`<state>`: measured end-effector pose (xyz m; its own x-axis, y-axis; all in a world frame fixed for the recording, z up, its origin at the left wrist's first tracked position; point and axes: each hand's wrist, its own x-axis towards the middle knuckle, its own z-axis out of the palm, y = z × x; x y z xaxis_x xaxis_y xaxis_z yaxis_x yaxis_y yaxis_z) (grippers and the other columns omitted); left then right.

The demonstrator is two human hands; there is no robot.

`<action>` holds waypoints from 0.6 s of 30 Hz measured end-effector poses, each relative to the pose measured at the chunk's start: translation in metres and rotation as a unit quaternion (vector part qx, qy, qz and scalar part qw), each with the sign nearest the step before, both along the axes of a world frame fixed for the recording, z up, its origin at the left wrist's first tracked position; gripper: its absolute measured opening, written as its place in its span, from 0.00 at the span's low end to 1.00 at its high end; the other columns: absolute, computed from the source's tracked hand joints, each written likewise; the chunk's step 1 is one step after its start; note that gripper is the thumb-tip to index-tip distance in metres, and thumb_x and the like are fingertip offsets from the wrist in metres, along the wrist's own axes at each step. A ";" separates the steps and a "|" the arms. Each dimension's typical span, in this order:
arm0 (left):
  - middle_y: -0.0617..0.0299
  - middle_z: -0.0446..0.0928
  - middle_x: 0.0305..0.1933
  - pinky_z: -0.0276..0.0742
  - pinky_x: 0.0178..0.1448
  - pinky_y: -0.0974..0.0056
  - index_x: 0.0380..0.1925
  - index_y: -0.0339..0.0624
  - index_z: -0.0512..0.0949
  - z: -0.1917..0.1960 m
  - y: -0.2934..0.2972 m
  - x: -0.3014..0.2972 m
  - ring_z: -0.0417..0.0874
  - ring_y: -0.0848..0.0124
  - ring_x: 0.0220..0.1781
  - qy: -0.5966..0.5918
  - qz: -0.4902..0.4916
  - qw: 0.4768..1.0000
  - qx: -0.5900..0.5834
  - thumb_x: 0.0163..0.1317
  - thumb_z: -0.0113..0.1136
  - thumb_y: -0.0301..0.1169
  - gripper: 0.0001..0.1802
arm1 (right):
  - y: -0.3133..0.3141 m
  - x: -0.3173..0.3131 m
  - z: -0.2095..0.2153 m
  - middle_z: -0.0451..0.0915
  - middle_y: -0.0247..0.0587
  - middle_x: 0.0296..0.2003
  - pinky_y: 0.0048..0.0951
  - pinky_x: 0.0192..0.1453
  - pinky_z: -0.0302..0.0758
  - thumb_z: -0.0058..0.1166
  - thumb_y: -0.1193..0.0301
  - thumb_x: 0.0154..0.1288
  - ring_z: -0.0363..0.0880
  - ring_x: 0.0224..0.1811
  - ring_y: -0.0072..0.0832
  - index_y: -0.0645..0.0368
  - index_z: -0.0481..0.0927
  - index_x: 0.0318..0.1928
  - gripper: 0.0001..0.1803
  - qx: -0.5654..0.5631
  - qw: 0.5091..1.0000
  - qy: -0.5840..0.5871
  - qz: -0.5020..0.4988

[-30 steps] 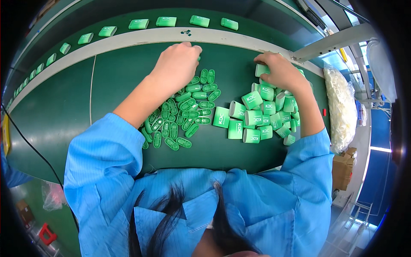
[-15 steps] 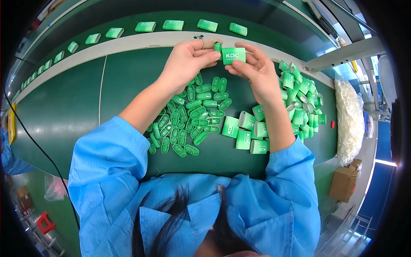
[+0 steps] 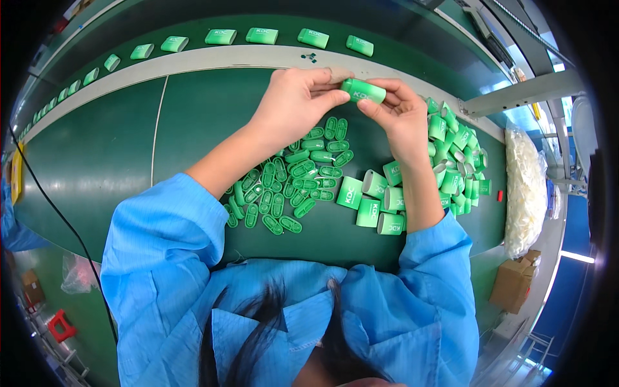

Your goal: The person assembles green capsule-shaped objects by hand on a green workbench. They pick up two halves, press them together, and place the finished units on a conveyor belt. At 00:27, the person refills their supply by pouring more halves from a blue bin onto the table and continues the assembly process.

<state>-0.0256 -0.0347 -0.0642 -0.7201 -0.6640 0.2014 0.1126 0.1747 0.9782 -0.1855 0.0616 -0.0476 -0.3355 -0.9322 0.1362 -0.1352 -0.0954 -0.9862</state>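
Above the far part of the green table, both my hands are closed on one small green plastic casing (image 3: 367, 94). My right hand (image 3: 405, 115) grips its right part between thumb and fingers. With thumb and fingertips, my left hand (image 3: 298, 97) pinches the green oval end cap (image 3: 347, 84) at the casing's left end. Cap and casing now touch, though I cannot tell how firmly they fit. Below my left hand lies a spread of loose green oval caps (image 3: 302, 169). Several hollow green casings (image 3: 369, 211) lie by my right forearm, and a bigger heap (image 3: 454, 155) is beyond it.
A row of green casings (image 3: 262, 35) stands on the green belt behind a pale rail (image 3: 213, 59). A bag of whitish pieces (image 3: 523, 187) is at the right edge, near a metal arm (image 3: 522, 91). A black cable (image 3: 55, 209) hangs at left.
The cap, held slightly apart from the casing before, now meets its left end. My hands have shifted slightly right and toward me, and the casing has tilted.
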 end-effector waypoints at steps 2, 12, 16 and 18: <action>0.56 0.79 0.45 0.74 0.54 0.70 0.52 0.34 0.73 -0.001 -0.001 -0.001 0.79 0.73 0.48 0.008 -0.003 1.000 0.004 0.59 0.58 0.24 0.20 | 0.000 -0.001 0.002 0.79 0.45 0.41 0.24 0.50 0.77 0.60 0.84 0.52 0.79 0.44 0.26 0.68 0.75 0.44 0.17 -0.005 1.000 0.012 0.002; 0.42 0.76 0.30 0.71 0.31 0.55 0.50 0.32 0.69 0.006 0.024 0.002 0.78 0.51 0.28 -0.065 0.107 0.960 -0.252 0.60 0.51 0.23 0.17 | 0.003 0.012 0.009 0.80 0.44 0.39 0.23 0.48 0.78 0.61 0.83 0.52 0.80 0.42 0.24 0.68 0.76 0.43 0.15 -0.007 0.996 0.084 -0.019; 0.42 0.76 0.30 0.72 0.33 0.53 0.51 0.31 0.68 -0.003 0.023 0.003 0.78 0.47 0.30 -0.087 0.097 0.956 -0.264 0.60 0.50 0.23 0.18 | 0.003 0.015 0.004 0.81 0.43 0.37 0.22 0.46 0.78 0.61 0.82 0.51 0.80 0.41 0.23 0.68 0.77 0.42 0.15 -0.008 0.990 0.140 -0.030; 0.41 0.77 0.35 0.73 0.36 0.55 0.54 0.32 0.65 -0.003 0.018 0.000 0.79 0.48 0.33 -0.084 0.078 0.968 -0.221 0.60 0.52 0.25 0.22 | -0.003 0.012 0.008 0.81 0.42 0.36 0.21 0.44 0.77 0.61 0.81 0.52 0.80 0.40 0.22 0.68 0.77 0.42 0.15 0.025 0.990 0.138 -0.035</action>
